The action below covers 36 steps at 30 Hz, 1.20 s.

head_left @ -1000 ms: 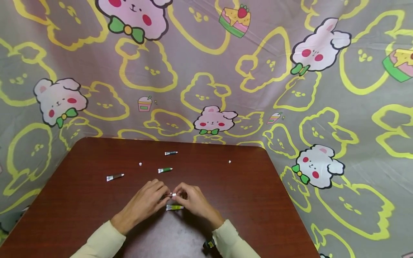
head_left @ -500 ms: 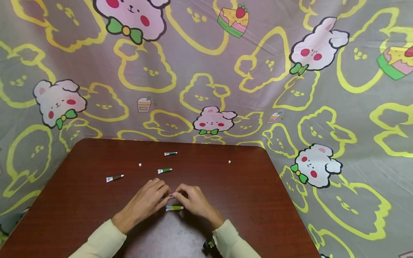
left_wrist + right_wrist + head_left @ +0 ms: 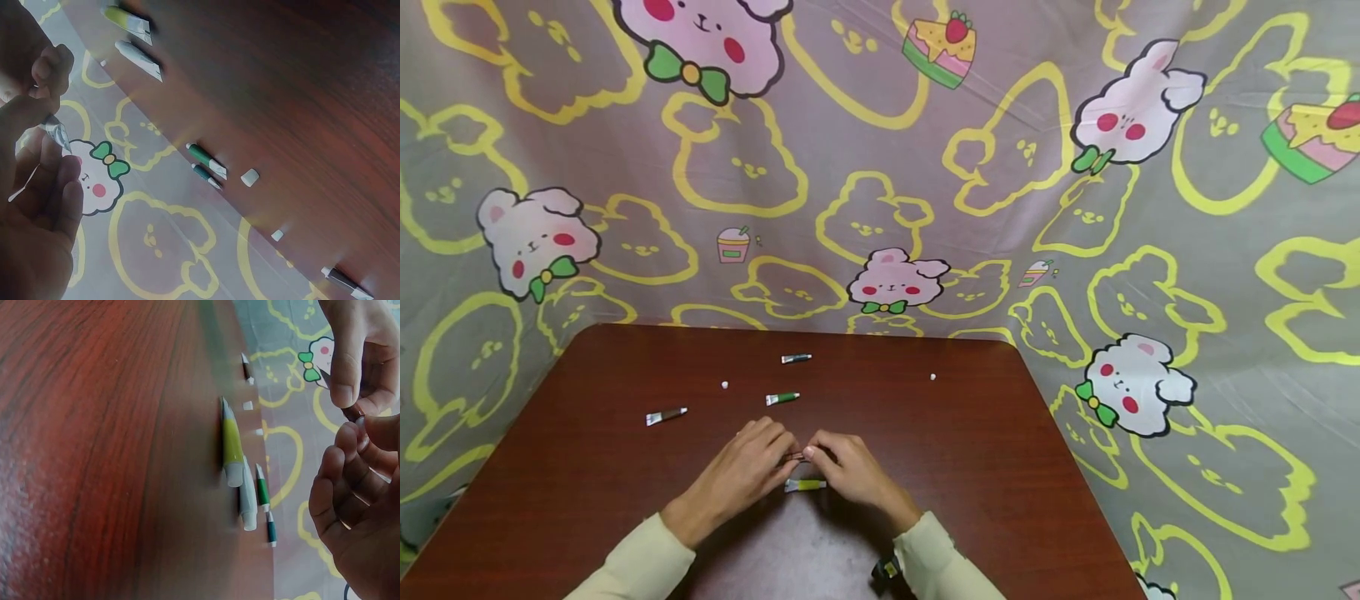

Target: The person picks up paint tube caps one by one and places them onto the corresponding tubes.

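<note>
My left hand grips a small dark reddish-brown paint tube just above the table, its silver crimped tail sticking out between the fingers. At the tube's other end, my right hand pinches the neck between thumb and finger, hiding the end piece. Both hands meet fingertip to fingertip. Under them lies a yellow-green paint tube, capped end toward the right. Beside that one, a white paint tube shows in both wrist views, mostly hidden by the hands in the head view.
Farther back lie a green tube and a dark teal tube. A brown tube is at the left. Small white blocks sit on the brown table. A black object shows by the right sleeve. Patterned cloth surrounds the table.
My right thumb and fingers have shifted over the tube's end, covering a white part that showed between them one second ago. The left hand and the tubes on the table have stayed put.
</note>
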Motion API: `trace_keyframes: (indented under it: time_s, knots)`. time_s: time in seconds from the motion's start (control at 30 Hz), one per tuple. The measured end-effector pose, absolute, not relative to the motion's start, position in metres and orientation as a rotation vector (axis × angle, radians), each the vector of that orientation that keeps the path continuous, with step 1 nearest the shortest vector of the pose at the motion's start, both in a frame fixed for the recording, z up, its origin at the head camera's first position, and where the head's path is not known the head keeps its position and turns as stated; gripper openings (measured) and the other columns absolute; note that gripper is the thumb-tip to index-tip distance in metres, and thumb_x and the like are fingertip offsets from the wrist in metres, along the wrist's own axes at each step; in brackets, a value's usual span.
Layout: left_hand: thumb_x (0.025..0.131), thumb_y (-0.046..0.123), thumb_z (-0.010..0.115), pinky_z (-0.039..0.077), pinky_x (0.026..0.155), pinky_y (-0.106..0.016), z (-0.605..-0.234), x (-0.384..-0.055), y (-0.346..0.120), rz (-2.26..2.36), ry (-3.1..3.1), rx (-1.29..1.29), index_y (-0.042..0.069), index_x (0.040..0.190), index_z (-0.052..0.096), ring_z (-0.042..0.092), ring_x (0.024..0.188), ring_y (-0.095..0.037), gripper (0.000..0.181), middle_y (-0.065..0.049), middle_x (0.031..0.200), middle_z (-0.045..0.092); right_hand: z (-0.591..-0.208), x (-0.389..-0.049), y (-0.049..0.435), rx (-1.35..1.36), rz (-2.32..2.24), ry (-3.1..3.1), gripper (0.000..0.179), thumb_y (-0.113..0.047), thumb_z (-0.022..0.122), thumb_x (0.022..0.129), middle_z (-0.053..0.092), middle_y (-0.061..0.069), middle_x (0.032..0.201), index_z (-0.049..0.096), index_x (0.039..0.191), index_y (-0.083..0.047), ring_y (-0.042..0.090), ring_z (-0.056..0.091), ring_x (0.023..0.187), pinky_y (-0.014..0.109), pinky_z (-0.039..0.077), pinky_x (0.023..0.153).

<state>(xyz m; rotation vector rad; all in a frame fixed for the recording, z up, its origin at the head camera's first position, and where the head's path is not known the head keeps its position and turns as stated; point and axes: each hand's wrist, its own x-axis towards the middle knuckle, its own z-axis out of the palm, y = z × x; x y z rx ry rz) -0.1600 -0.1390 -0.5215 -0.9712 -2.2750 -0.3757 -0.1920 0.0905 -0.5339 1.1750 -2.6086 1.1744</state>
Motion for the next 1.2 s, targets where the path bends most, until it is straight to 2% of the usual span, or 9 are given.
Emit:
trace_keyframes:
  time_s: [0.23,0.43,0.6,0.73,0.93,1.2]
  knots:
    - [0.084,0.020,0.090,0.048,0.071,-0.033,-0.523,-0.160,-0.139,-0.355,-2.250,-0.981,0.013,0.094,0.069,0.056,0.083,-0.015,0.024,0.003,0.090,0.062,-0.534,-0.191,0.089,1.115,1.213,-2.667,0.023,-0.025,0.059,0.112,0.067,-0.006,0.084,0.074,0.098,-0.013,-0.002,0.055,0.078,0.015,0.045,0.074]
    - [0.083,0.020,0.090,0.049,0.072,-0.035,-0.525,-0.160,-0.145,-0.329,-2.266,-0.969,0.012,0.095,0.070,0.057,0.084,-0.016,0.025,0.002,0.090,0.064,-0.537,-0.192,0.087,0.982,1.293,-2.698,0.020,-0.032,0.070,0.107,0.078,-0.005,0.091,0.080,0.100,-0.017,-0.001,0.063,0.078,0.016,0.051,0.073]
    - [0.082,0.019,0.089,0.048,0.073,-0.036,-0.528,-0.162,-0.151,-0.335,-2.257,-0.974,0.012,0.095,0.069,0.057,0.084,-0.017,0.025,0.002,0.090,0.063,-0.538,-0.193,0.087,0.926,1.340,-2.705,0.017,-0.033,0.077,0.102,0.077,-0.005,0.087,0.079,0.099,-0.017,0.003,0.066,0.074,0.017,0.054,0.070]
    - [0.081,0.019,0.089,0.046,0.071,-0.035,-0.530,-0.161,-0.156,-0.323,-2.274,-0.955,0.013,0.092,0.068,0.055,0.082,-0.017,0.024,0.003,0.088,0.061,-0.540,-0.194,0.086,0.932,1.406,-2.698,0.015,-0.030,0.079,0.100,0.077,-0.004,0.088,0.079,0.103,-0.015,0.000,0.065,0.075,0.017,0.055,0.070]
    - [0.080,0.020,0.091,0.047,0.071,-0.035,-0.535,-0.159,-0.167,-0.306,-2.313,-0.931,0.015,0.092,0.069,0.055,0.083,-0.016,0.025,0.004,0.088,0.062,-0.540,-0.195,0.083,0.958,1.415,-2.700,0.022,-0.023,0.082,0.098,0.077,-0.001,0.095,0.078,0.112,-0.007,-0.006,0.064,0.080,0.024,0.061,0.076]
    - [0.075,0.018,0.093,0.047,0.071,-0.037,-0.541,-0.160,-0.180,-0.289,-2.295,-0.942,0.014,0.091,0.068,0.056,0.082,-0.018,0.030,0.003,0.088,0.062,-0.539,-0.198,0.082,0.944,1.397,-2.706,0.023,-0.023,0.082,0.097,0.077,0.000,0.096,0.078,0.113,-0.007,-0.004,0.063,0.082,0.029,0.063,0.078]
